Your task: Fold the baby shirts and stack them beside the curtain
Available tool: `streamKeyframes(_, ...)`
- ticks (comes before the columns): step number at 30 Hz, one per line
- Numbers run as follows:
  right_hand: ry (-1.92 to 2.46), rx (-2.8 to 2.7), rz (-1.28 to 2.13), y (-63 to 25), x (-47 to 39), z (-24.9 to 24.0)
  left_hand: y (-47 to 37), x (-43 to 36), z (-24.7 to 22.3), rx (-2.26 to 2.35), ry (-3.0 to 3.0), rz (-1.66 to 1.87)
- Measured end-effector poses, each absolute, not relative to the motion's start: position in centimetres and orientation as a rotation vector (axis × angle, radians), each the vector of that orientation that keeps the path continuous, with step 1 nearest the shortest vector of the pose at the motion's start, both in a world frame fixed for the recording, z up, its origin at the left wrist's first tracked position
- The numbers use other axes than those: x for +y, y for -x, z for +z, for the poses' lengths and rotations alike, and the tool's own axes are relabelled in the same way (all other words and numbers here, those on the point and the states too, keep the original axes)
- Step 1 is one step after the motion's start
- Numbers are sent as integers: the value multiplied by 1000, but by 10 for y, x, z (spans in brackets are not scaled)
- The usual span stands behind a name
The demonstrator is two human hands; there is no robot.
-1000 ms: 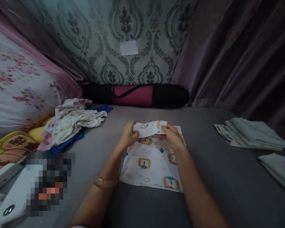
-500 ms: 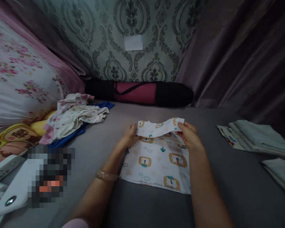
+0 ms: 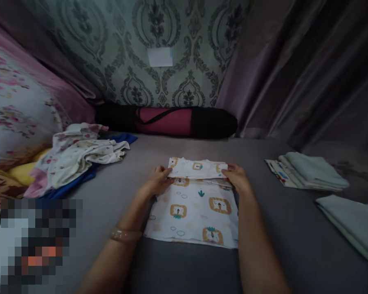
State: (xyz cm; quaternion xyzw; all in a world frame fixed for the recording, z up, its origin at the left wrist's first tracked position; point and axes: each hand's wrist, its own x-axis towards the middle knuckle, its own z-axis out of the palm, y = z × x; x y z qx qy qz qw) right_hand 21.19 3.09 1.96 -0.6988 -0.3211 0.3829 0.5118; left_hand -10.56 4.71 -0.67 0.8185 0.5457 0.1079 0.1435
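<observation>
A white cotton garment [image 3: 191, 218] printed with lion faces and green leaves lies flat on the grey bed sheet [image 3: 184, 269] in front of me. Its far end is turned over into a narrow band. My left hand [image 3: 159, 179] pinches the left end of that band, and my right hand [image 3: 236, 176] grips the right end between thumb and fingers. A translucent bangle circles my left wrist. The garment's exact kind does not show in its folded state.
Crumpled clothes [image 3: 82, 153] lie at the left beside a floral pillow [image 3: 12, 110]. Folded clothes [image 3: 313, 171] are stacked at the right, with another folded piece [image 3: 352, 222] nearer. A long black and red bag [image 3: 165, 121] rests against the wall.
The folded band has come down from a slightly raised, sagging position to lie flatter on the garment. Both hands have lowered with it, and the view has turned a little to the right.
</observation>
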Motion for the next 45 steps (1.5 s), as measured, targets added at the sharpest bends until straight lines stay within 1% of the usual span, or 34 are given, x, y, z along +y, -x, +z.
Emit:
streamKeyframes(4, 1808, -900, 765, -220, 39, 2, 104, 50, -5, 1609, -2292, 283)
streamKeyframes(7, 1828, -921, 702, -222, 42, -2, 102, 54, -8, 1661, -2236, 349)
streamKeyframes(10, 1878, -1004, 624, -221, 39, 0, 102, 57, -14, 1650, -2284, 437)
streamKeyframes(14, 2050, -1191, 504, -220, 31, 7, 106, 58, -22, 1616, -2329, 478)
streamKeyframes(17, 2139, -1289, 421, -219, 25, 13, 108, 57, -21, 1623, -2276, 521)
streamKeyframes(19, 2202, -1355, 306, -214, 23, 18, 108, 57, -17, 1615, -2241, 512)
streamKeyframes(21, 2201, -1427, 214, -200, 23, 23, 106, 58, -12, 1613, -2240, 525)
streamKeyframes(23, 2099, -1597, 168, -178, 25, 24, 101, 61, -7, 1587, -2305, 578)
streamKeyframes(25, 1923, -1848, 145, -151, 27, 21, 91, 67, -4, 1504, -2417, 584)
streamKeyframes(27, 1764, -2038, 128, -125, 26, 14, 76, 73, -3, 1412, -2514, 483)
streamKeyframes(31, 1664, -2246, 220, -98, 22, -1, 46, 80, -8, 1407, -2573, 243)
streamKeyframes(38, 1828, -2199, 304, -107, 20, -7, 34, 67, -24, 1650, -2446, 366)
streamKeyframes(45, 2171, -1938, 275, -128, 19, -5, 35, 64, -23, 1768, -2399, 363)
